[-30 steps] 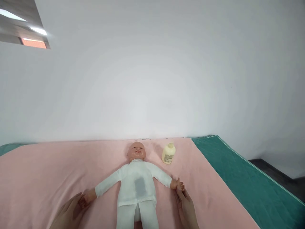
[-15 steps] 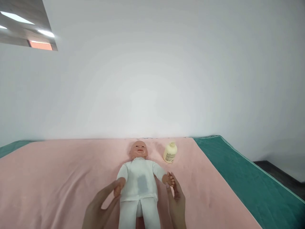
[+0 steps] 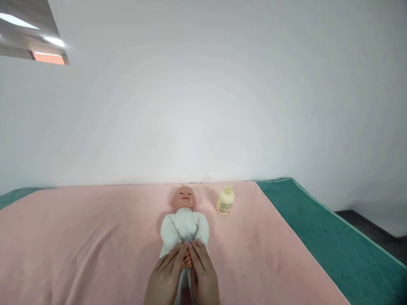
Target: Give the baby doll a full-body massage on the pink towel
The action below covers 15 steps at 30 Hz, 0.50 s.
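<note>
A baby doll [image 3: 186, 222] in a white cloth suit lies on its back, head toward the wall. Its arms are drawn in over its belly, where the doll's hands [image 3: 187, 259] meet. My left hand [image 3: 167, 269] closes over the doll hand on the left, fingers pressed together. On the other side, my right hand [image 3: 202, 267] is wrapped around the other doll hand, and the fingertips of both my hands nearly touch. My hands cover the doll's lower body and most of its hands.
A pale yellow bottle [image 3: 225, 201] with dark print stands right of the doll's head. Beneath lies a pink cloth [image 3: 254, 254] with folds at left, over a green cover [image 3: 318, 228]. A white wall [image 3: 203, 106] rises behind the far edge.
Both my hands have moved inward, bringing the doll's arms from spread at its sides to together over its belly. The bottle stands in the same place.
</note>
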Available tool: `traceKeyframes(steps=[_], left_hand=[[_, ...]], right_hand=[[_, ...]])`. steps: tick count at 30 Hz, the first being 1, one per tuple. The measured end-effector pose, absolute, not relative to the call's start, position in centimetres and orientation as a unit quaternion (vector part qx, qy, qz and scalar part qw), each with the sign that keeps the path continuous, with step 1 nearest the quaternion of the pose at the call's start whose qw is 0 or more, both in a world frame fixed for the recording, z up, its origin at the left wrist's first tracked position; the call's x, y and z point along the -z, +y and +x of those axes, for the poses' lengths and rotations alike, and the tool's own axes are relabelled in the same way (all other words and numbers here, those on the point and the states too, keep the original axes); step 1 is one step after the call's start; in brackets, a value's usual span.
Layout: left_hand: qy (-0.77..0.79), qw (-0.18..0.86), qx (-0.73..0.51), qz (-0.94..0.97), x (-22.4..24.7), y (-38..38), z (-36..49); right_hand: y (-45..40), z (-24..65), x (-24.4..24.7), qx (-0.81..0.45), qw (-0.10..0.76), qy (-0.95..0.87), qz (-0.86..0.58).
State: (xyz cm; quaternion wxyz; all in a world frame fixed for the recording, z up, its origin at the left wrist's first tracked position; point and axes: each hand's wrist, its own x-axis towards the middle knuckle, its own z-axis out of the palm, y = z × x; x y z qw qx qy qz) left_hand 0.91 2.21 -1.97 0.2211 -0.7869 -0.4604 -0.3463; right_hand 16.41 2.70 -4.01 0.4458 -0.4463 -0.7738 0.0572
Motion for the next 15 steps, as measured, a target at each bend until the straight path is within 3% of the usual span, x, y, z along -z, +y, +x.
traceKeyframes(steps=[8,15], left_hand=[[-0.461,0.247,0.307,-0.795,2.1,1.5,-2.1],[-0.683,0.131,0.292,-0.656,2.1,0.3,-9.9]], right_hand=[[2.5,17.6,2.4,-0.186,0.493,-0.701,-0.480],[3.7,22.2,-0.6,-0.328,0.573,-0.462,-0.592]])
